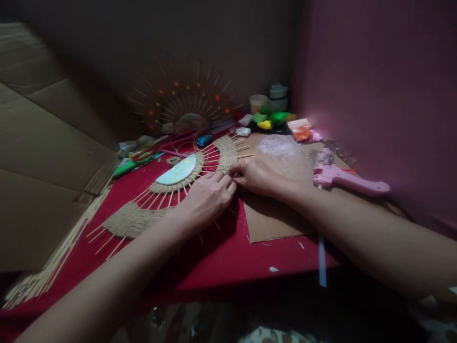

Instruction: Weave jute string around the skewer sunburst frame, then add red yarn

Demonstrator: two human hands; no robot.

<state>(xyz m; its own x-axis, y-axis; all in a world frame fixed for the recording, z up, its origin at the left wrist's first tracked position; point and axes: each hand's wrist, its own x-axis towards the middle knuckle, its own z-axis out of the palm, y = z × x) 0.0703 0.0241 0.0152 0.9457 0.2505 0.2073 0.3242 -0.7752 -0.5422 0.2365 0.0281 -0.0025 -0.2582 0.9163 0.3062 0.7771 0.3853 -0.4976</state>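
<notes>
1. The left hand [207,197] lies palm down on the woven piece [171,190], its fingers curled and drawn together at their tips, pinching at the sticks there; what exactly sits between the tips is too small to tell.
2. The right hand [255,176] meets it fingertip to fingertip, just to its right, also with fingers closed in a pinch at the same spot on the piece's rim.
3. The woven piece is a half-round of sticks with bands of jute wound through them. It lies flat on the red cloth [221,257], spreading left of and beyond the left hand, partly under that hand.
4. A pale half-disc [177,171] sits at the piece's centre, just beyond the left hand's knuckles.
5. A brown card [267,219] lies under the right wrist, on the cloth.
6. A pink glue gun [342,178] rests to the right of the right hand, near the forearm but apart from it.
7. A row of loose sticks [53,267] lies along the cloth's edge, well left of the left arm.
8. Beyond both hands, a second sunburst piece [185,107] with red dots leans at the wall; scissors with red handles [143,155] lie in front of it.
9. Coloured packets [271,118] and a cup [257,102] stand far beyond the right hand.
</notes>
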